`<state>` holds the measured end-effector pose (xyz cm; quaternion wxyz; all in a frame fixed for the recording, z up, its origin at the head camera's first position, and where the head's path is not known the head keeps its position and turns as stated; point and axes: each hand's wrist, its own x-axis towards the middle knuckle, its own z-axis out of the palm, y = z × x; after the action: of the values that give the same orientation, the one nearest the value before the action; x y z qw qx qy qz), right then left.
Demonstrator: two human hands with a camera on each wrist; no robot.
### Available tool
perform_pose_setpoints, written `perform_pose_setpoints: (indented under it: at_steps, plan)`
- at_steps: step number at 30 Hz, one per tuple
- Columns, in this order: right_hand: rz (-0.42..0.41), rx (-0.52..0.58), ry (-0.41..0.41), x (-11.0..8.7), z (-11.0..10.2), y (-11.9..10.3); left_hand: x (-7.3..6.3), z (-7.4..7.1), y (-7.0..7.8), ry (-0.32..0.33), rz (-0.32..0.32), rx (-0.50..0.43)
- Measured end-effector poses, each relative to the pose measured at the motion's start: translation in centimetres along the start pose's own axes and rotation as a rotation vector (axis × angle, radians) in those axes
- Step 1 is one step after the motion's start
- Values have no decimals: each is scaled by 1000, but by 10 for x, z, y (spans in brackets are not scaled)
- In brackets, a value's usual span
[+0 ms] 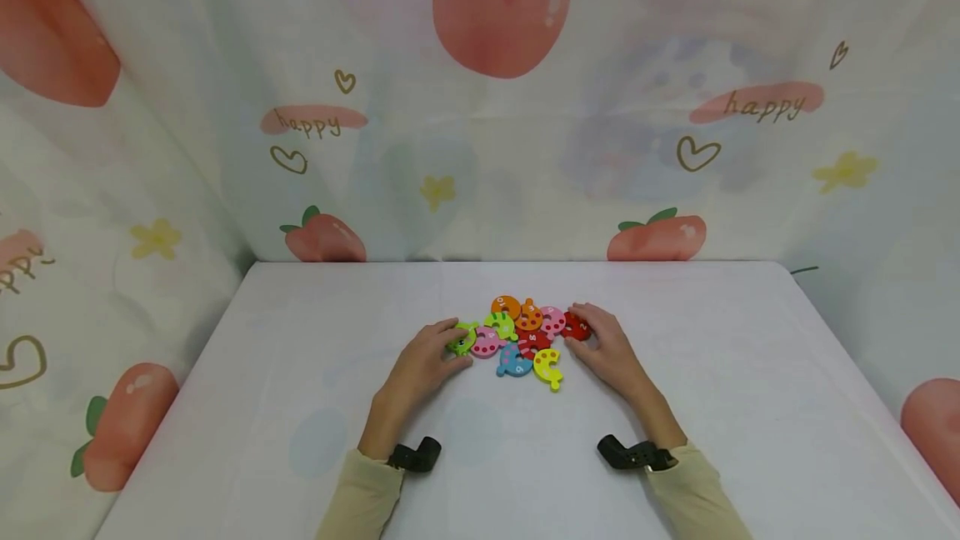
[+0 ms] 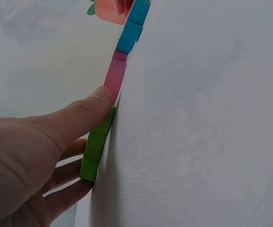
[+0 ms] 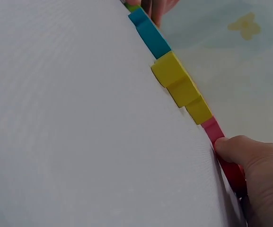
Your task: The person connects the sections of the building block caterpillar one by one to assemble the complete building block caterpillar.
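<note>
Toy pieces [image 1: 509, 362]: probably light, stiff; best gripped by thick edges
Left hand [image 1: 422, 363]: grips green piece [image 1: 467, 342]
Right hand [image 1: 613, 353]: grips red end piece [image 1: 576, 327]

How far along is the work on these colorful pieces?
Done, seemingly: the colorful pieces lie gathered together. In hand: the left hand holds the outer green piece; the right hand, the outer red piece. Remaining, probably: letting go, since both hands are on pieces.
</note>
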<state>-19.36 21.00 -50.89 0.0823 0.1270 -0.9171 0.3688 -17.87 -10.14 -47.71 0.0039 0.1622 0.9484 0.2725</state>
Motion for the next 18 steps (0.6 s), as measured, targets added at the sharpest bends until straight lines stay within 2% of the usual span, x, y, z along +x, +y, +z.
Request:
perform_pose_setpoints:
  at_steps: [10,12,18]
  plan:
    - [15,-29,11,0,0,-1,-1,-3,-4,12,-2,27]
    - [18,-29,21,0,0,0,-1,-6,-6,-11,-5,40]
    - [29,-11,94,-1,1,0,-6,-20,-16,-131,-28,37]
